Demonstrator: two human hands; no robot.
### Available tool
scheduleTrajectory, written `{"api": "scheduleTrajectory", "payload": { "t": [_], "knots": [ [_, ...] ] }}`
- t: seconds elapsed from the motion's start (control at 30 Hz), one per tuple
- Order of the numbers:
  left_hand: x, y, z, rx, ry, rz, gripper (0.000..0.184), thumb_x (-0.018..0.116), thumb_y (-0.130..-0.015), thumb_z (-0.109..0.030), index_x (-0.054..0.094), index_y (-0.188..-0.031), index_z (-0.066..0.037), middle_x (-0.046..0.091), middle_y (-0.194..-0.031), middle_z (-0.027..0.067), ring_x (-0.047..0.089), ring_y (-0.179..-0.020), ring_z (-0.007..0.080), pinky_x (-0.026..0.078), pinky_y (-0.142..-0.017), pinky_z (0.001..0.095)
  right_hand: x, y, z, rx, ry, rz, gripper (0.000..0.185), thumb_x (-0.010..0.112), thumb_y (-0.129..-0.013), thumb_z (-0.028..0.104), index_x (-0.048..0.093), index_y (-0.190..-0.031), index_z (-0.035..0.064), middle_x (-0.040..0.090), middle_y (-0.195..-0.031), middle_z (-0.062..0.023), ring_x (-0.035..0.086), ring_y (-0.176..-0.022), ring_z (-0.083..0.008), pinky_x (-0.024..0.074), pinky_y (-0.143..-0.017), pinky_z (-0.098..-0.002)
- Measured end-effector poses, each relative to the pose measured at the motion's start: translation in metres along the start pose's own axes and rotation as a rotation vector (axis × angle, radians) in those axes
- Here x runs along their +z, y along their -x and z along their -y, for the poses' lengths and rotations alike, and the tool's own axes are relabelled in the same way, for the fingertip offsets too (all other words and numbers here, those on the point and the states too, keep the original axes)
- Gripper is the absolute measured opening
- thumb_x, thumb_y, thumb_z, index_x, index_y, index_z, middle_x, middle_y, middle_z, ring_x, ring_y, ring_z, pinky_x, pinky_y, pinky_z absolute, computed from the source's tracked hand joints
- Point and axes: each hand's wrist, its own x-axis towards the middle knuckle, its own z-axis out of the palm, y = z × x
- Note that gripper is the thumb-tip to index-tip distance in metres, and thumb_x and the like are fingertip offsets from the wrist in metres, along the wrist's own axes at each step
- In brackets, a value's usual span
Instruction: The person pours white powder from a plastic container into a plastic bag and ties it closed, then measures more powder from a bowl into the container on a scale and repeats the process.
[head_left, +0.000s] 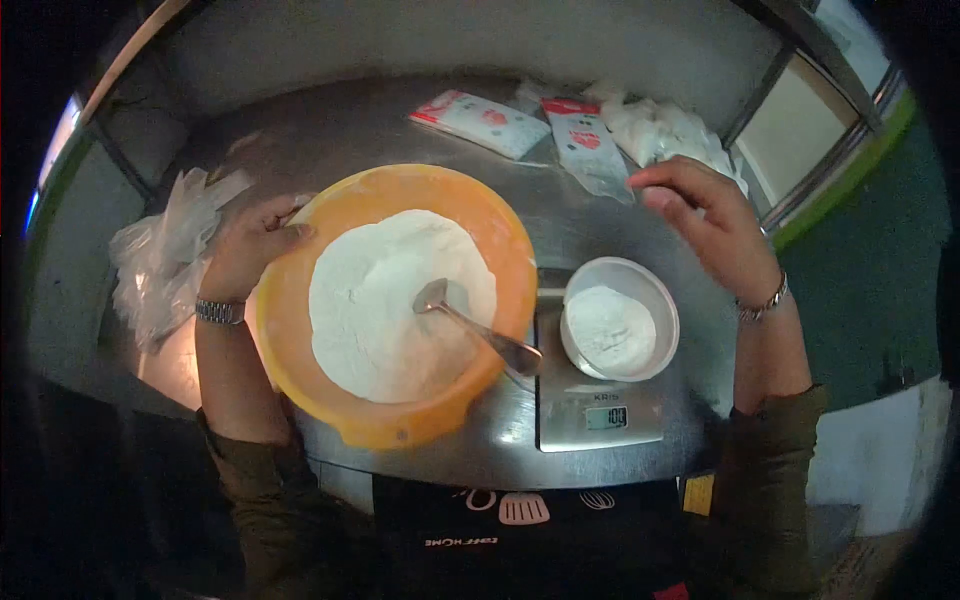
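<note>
My left hand (262, 240) grips the left rim of a large orange bowl (515, 235), with the thumb over the edge. White powder (370, 290) is heaped in the bowl. A metal spoon (480, 328) rests with its tip in the powder and its handle over the right rim. My right hand (700, 215) is raised above the table at the right, fingers slightly bent and thumb apart, holding nothing visible. Below it, a small white bowl (672, 322) with white powder (610, 328) stands on a digital kitchen scale (560, 415), whose display reads about 100.
On the steel table (330, 125), crumpled clear plastic bags (160, 260) lie at the left. A red-and-white packet (482, 122), a second such packet (585, 140) and a plastic bag of white stuff (660, 130) lie along the back. A dark printed apron (560, 545) shows below the front edge.
</note>
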Motion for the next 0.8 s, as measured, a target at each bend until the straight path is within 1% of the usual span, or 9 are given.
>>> {"api": "scheduleTrajectory", "payload": {
  "t": [0.07, 0.1, 0.17, 0.27, 0.3, 0.37, 0.47, 0.6, 0.8],
  "knots": [
    [-0.013, 0.001, 0.016, -0.013, 0.122, -0.021, 0.032, 0.059, -0.083, -0.011, 0.056, -0.113, 0.002, 0.063, -0.100, 0.0080, 0.060, -0.087, 0.0124, 0.048, -0.077, 0.0257, -0.002, 0.000, -0.022, 0.193, -0.035, 0.020, 0.019, 0.056, -0.088, 0.019, 0.064, -0.098, 0.0049, 0.061, -0.090, -0.0059, 0.056, -0.076, -0.0157, 0.0442, -0.069, -0.0264],
    [-0.017, 0.000, 0.020, -0.022, 0.252, -0.017, 0.032, 0.060, -0.083, -0.011, 0.057, -0.112, 0.002, 0.064, -0.099, 0.0084, 0.060, -0.086, 0.0128, 0.049, -0.076, 0.0262, -0.002, -0.003, -0.031, 0.179, -0.040, 0.015, 0.019, 0.056, -0.088, 0.019, 0.064, -0.098, 0.0049, 0.061, -0.090, -0.0059, 0.056, -0.076, -0.0157, 0.0442, -0.069, -0.0264],
    [-0.013, -0.002, 0.018, -0.026, 0.301, -0.063, 0.033, 0.060, -0.082, -0.010, 0.057, -0.112, 0.003, 0.064, -0.099, 0.0091, 0.061, -0.085, 0.0138, 0.049, -0.075, 0.0266, 0.000, -0.008, -0.051, 0.412, 0.201, 0.095, 0.018, 0.056, -0.087, 0.016, 0.064, -0.101, 0.0080, 0.061, -0.099, -0.0083, 0.057, -0.085, -0.0188, 0.0454, -0.076, -0.0307],
    [-0.008, -0.003, 0.018, -0.016, 0.378, -0.122, 0.036, 0.061, -0.079, -0.010, 0.055, -0.112, 0.005, 0.063, -0.099, 0.0108, 0.062, -0.083, 0.0158, 0.050, -0.074, 0.0273, 0.021, -0.014, -0.116, 0.170, 0.417, 0.201, 0.021, 0.058, -0.083, 0.010, 0.065, -0.103, 0.0118, 0.056, -0.110, -0.0108, 0.053, -0.098, -0.0232, 0.0432, -0.085, -0.0352],
    [-0.007, -0.004, 0.018, 0.001, 0.397, -0.146, 0.037, 0.062, -0.078, -0.009, 0.055, -0.111, 0.006, 0.063, -0.100, 0.0117, 0.063, -0.083, 0.0170, 0.050, -0.074, 0.0278, 0.032, -0.013, -0.124, 0.170, 0.419, 0.197, 0.021, 0.058, -0.083, 0.010, 0.065, -0.103, 0.0118, 0.056, -0.110, -0.0108, 0.053, -0.098, -0.0232, 0.0432, -0.085, -0.0352],
    [-0.008, -0.006, 0.018, -0.012, 0.413, -0.133, 0.037, 0.062, -0.078, -0.009, 0.055, -0.111, 0.006, 0.063, -0.100, 0.0125, 0.063, -0.083, 0.0175, 0.050, -0.075, 0.0281, 0.056, -0.017, -0.131, -0.028, 0.678, 0.043, 0.026, 0.057, -0.081, 0.007, 0.065, -0.105, 0.0146, 0.047, -0.128, -0.0119, 0.044, -0.114, -0.0312, 0.0383, -0.096, -0.0399],
    [-0.007, -0.006, 0.018, -0.036, 0.422, -0.131, 0.037, 0.061, -0.078, -0.009, 0.055, -0.111, 0.006, 0.063, -0.101, 0.0132, 0.062, -0.083, 0.0180, 0.050, -0.075, 0.0288, 0.080, -0.033, -0.155, 0.042, 0.717, 0.042, 0.029, 0.056, -0.080, 0.007, 0.064, -0.107, 0.0156, 0.040, -0.134, -0.0095, 0.037, -0.120, -0.0331, 0.0349, -0.100, -0.0414],
    [-0.004, -0.003, 0.015, 0.005, 0.424, -0.156, 0.035, 0.060, -0.078, -0.008, 0.055, -0.110, 0.006, 0.063, -0.100, 0.0128, 0.062, -0.082, 0.0176, 0.051, -0.075, 0.0289, 0.084, -0.051, -0.159, 0.023, 0.802, 0.072, 0.028, 0.050, -0.085, 0.013, 0.065, -0.106, 0.0224, 0.043, -0.133, -0.0075, 0.039, -0.121, -0.0301, 0.0360, -0.097, -0.0472],
    [-0.008, -0.004, 0.018, -0.005, 0.352, -0.122, 0.034, 0.061, -0.078, -0.008, 0.056, -0.110, 0.005, 0.063, -0.099, 0.0123, 0.062, -0.082, 0.0167, 0.051, -0.074, 0.0290, 0.085, -0.064, -0.159, -0.006, 1.010, 0.058, 0.021, 0.053, -0.081, 0.015, 0.069, -0.094, 0.0133, 0.052, -0.122, -0.0073, 0.043, -0.118, -0.0268, 0.0380, -0.094, -0.0438]
  ]
}}
